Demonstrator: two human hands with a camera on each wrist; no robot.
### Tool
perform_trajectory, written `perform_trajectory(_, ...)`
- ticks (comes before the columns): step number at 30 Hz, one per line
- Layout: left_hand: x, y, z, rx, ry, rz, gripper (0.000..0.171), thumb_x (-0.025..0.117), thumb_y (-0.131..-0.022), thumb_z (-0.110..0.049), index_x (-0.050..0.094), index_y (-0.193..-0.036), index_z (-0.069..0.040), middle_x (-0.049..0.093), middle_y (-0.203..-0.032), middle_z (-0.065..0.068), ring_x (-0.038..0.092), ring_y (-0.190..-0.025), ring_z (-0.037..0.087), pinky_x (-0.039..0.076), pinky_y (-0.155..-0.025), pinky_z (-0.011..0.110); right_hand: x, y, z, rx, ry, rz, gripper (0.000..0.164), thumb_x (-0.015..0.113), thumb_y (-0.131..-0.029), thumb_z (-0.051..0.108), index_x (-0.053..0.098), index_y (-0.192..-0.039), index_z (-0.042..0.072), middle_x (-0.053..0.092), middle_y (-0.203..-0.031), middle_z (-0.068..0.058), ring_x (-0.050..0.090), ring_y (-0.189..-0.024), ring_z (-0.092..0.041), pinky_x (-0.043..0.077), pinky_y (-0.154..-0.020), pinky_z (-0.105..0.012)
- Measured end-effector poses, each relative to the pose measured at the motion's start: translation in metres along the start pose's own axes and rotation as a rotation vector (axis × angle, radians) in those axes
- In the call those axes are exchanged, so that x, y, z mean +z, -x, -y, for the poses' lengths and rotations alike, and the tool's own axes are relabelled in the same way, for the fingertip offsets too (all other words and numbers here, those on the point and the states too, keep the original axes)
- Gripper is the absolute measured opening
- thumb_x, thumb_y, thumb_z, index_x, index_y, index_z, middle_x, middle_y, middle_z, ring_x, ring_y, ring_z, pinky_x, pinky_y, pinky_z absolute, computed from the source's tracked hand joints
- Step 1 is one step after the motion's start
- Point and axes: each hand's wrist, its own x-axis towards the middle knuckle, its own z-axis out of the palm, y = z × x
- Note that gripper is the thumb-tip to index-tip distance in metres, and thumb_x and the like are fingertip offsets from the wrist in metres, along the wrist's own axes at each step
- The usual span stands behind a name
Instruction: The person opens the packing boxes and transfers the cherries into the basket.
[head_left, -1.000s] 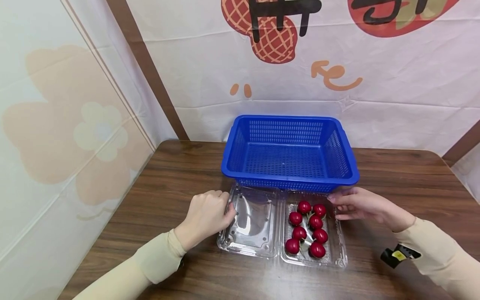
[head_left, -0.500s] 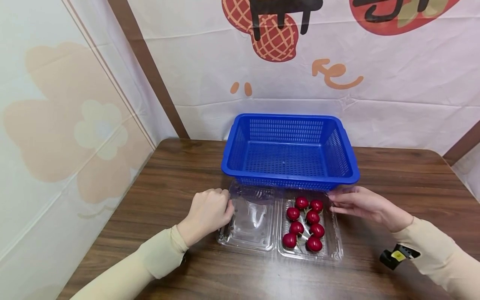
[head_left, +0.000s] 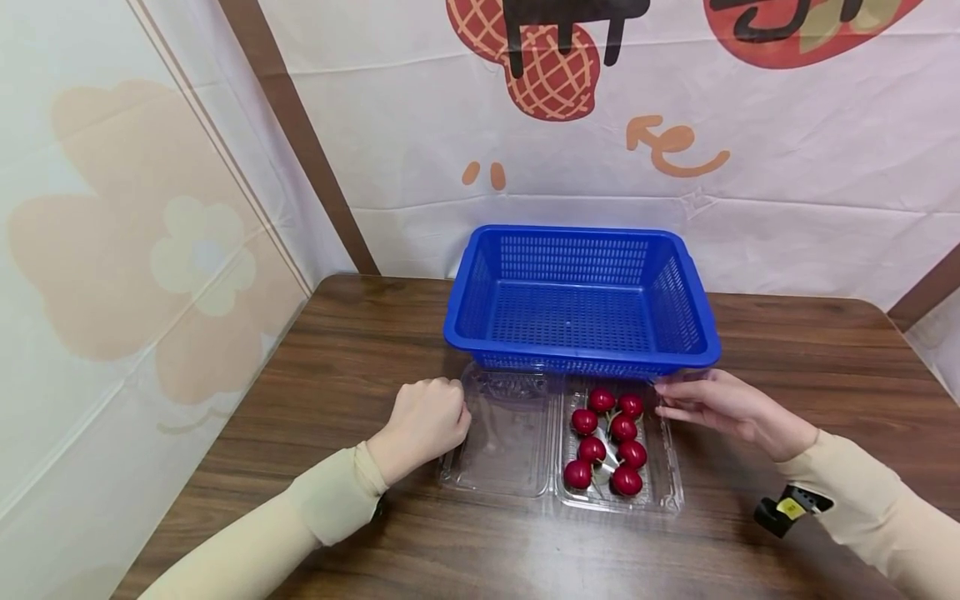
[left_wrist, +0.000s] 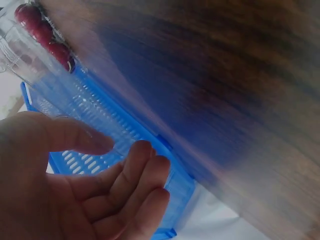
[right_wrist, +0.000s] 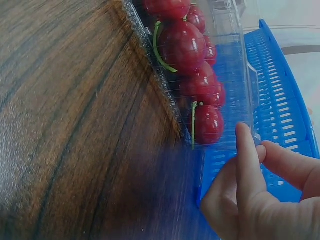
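A clear plastic clamshell box lies opened flat on the table in the head view. Its tray (head_left: 662, 471) is on the right and holds several red cherries (head_left: 623, 428) with green stems. The lid (head_left: 510, 442) is folded out to the left. My left hand (head_left: 426, 419), fingers curled, holds the lid's left edge; in the left wrist view, thumb and forefinger meet near the see-through plastic, which is hard to make out. At the tray's far right corner my right hand (head_left: 723, 410) pinches the rim, thumb against forefinger, as the right wrist view shows.
A blue slotted plastic basket (head_left: 570, 354) stands just behind the box, with nothing in it. Both rest on a brown wood-grain table (head_left: 375, 350). A printed cloth (head_left: 405, 150) hangs behind the table and another covers the left side.
The clamshell box has shifted slightly away from me, towards the basket, with the cherries inside. Both hands keep their places at its edges. The bright glare on the lid has faded.
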Motion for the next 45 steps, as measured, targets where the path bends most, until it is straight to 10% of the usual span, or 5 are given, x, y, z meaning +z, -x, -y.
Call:
perform_trajectory(21,0.002,-0.008,-0.004,-0.029,-0.011,0.266,0.021,0.061,-0.073,-0.022,0.052,-0.058,-0.01,0.06,-0.057,0.009,0.054,-0.046,0.027,0.044,-0.038,0.043,0.0,-0.002,-0.001,-0.006,-0.013,-0.01,0.018,0.049,-0.089,-0.007,0.052,-0.105,-0.001,0.066,-0.089,-0.003,0.063,-0.089,-0.015,0.051,-0.085,-0.033)
perform_trajectory(34,0.005,-0.007,-0.004,-0.008,-0.041,0.323,0.019,0.058,-0.084,-0.024,0.059,-0.08,-0.006,0.064,-0.063,0.014,0.057,-0.05,0.032,0.047,-0.041,0.045,-0.001,-0.001,-0.001,-0.011,-0.016,0.001,0.018,0.048,-0.089,-0.007,0.052,-0.106,0.0,0.066,-0.09,-0.003,0.062,-0.089,-0.015,0.051,-0.086,-0.035)
perform_trajectory(45,0.004,-0.004,-0.005,-0.014,-0.005,0.277,0.024,0.058,-0.086,-0.027,0.058,-0.083,-0.003,0.063,-0.062,0.014,0.058,-0.051,0.031,0.046,-0.04,0.045,0.014,0.002,-0.007,-0.096,0.205,-0.2,0.032,0.054,-0.089,0.003,0.038,-0.113,-0.01,0.057,-0.093,-0.003,0.063,-0.082,-0.013,0.055,-0.078,-0.031)
